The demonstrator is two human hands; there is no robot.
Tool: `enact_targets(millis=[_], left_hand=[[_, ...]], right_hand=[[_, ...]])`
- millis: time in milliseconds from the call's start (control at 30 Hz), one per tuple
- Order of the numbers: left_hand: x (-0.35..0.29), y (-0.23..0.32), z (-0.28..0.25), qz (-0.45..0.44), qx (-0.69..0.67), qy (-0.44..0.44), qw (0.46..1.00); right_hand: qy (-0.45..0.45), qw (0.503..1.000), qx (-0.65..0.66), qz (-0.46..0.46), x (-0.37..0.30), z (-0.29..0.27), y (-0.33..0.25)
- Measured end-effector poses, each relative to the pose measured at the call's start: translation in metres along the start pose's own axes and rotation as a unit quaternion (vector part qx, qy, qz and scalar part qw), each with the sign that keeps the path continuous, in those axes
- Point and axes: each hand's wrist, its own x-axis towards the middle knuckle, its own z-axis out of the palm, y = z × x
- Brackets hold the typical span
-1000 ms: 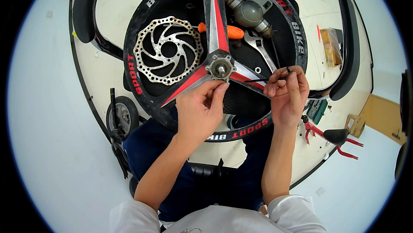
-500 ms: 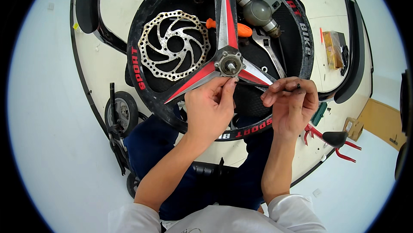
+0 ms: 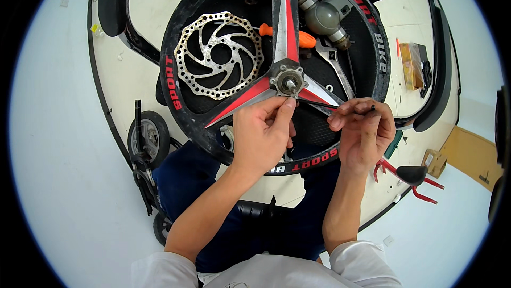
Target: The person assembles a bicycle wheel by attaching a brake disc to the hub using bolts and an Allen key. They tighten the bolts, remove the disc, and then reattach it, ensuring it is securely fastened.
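Note:
A black three-spoke wheel [image 3: 172, 83] with red and silver spokes lies over my lap. At its centre is the metal hub [image 3: 289, 81] with an axle and a ring of bolt holes. My left hand [image 3: 263, 136] pinches at the hub's near edge; whatever its thumb and finger hold is hidden. My right hand [image 3: 364, 131] has its fingers closed on a thin black hex key [image 3: 319, 105], which runs left across a spoke toward the left fingertips. A perforated silver brake disc [image 3: 194, 70] rests within the wheel's left opening.
Through the wheel show an orange-handled screwdriver [image 3: 306, 39], an adjustable wrench [image 3: 334, 62] and a grey rounded metal part [image 3: 322, 18]. Black chair armrests [image 3: 113, 6] flank the wheel. Left on the floor is a small-wheeled frame [image 3: 139, 155]; right, a red forked part [image 3: 394, 169] and cardboard [image 3: 471, 155].
The wheel, disc and tools have shifted slightly to the right in view. Both hands keep their grips near the hub, with hardly any movement.

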Motion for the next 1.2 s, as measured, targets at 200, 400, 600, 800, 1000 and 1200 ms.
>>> enact_targets(millis=[200, 400, 600, 800, 1000, 1200], left_hand=[[0.002, 0.005, -0.001, -0.047, -0.037, -0.008, 0.998], [0.004, 0.005, -0.003, -0.057, -0.053, -0.008, 0.997], [0.005, 0.006, -0.003, -0.065, -0.047, -0.013, 0.997], [0.005, 0.006, -0.002, -0.065, -0.049, -0.017, 0.996], [0.006, 0.005, -0.003, 0.005, 0.031, -0.001, 1.000], [0.003, -0.002, -0.004, 0.251, 0.254, 0.081, 0.931]], right_hand=[[-0.005, 1.000, -0.008, -0.013, -0.001, 0.005, -0.004], [-0.022, 0.997, -0.076, -0.012, -0.004, 0.009, -0.010], [-0.021, 0.997, -0.070, -0.029, -0.003, 0.010, -0.011], [-0.052, 0.990, -0.122, -0.039, -0.004, 0.006, -0.012], [-0.067, 0.987, -0.132, -0.061, -0.003, 0.007, -0.007], [-0.052, 0.991, -0.118, -0.048, -0.002, 0.008, -0.009]])
